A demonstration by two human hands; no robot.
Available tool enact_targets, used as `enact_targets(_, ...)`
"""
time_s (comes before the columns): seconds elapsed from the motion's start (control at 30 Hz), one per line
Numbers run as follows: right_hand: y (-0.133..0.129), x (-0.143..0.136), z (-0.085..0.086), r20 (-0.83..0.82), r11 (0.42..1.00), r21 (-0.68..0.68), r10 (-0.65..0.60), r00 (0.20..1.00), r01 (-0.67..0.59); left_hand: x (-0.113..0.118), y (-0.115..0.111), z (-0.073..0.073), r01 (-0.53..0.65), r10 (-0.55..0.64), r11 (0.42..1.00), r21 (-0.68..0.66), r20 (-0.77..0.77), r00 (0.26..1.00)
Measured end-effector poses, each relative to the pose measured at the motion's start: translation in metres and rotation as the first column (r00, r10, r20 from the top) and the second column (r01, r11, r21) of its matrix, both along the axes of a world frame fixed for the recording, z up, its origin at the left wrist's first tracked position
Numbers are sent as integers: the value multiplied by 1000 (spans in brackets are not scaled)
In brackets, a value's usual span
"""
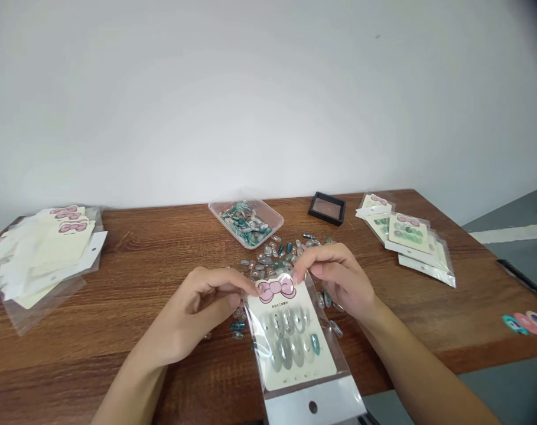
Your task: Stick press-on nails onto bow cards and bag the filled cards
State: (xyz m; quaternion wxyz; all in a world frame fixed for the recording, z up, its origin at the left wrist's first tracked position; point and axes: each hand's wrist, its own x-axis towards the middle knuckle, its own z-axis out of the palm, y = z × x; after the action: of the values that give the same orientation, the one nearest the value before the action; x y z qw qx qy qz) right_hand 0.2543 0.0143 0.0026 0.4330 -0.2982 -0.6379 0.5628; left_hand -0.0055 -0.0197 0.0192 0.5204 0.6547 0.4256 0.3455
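A cream card (pixel 295 319) with a pink bow and rows of press-on nails, pale ones and a teal one, lies inside a clear plastic sleeve (pixel 316 407) with a white hole-punched end towards me. My left hand (pixel 197 313) has its fingers closed on the upper left corner, beside the bow. My right hand (pixel 339 277) pinches the upper right corner, thumb and forefinger together. Behind and under the sleeve's far end, many loose press-on nails (pixel 268 258) are scattered, partly hidden by the card and my hands.
A clear plastic tub (pixel 272 217) of teal and clear nails stands near the wall, with a small black-framed box (pixel 327 208) to its right. Blank bow cards (pixel 64 248) and sleeves pile up at left. Filled packs (pixel 405 233) are stacked at right. Round stickers (pixel 527 323) are by the right edge.
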Motion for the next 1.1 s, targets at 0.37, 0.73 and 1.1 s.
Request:
enact_targets(0.37, -12, -21, -1, 97, 993, -72, -84, 992, 91, 29, 4, -10, -357, 365, 925, -129, 50, 930)
enact_targets(0.73, -13, -29, -1, 181, 973, -201, -79, 980, 116, 42, -1, -19, -287, 334, 928, -236, 194, 922)
enact_targets(1.1, 5, -6, 0, -175, 932, -320, 117, 978, -169, 30, 2, -21, -255, 483, 802, -541, 334, 810)
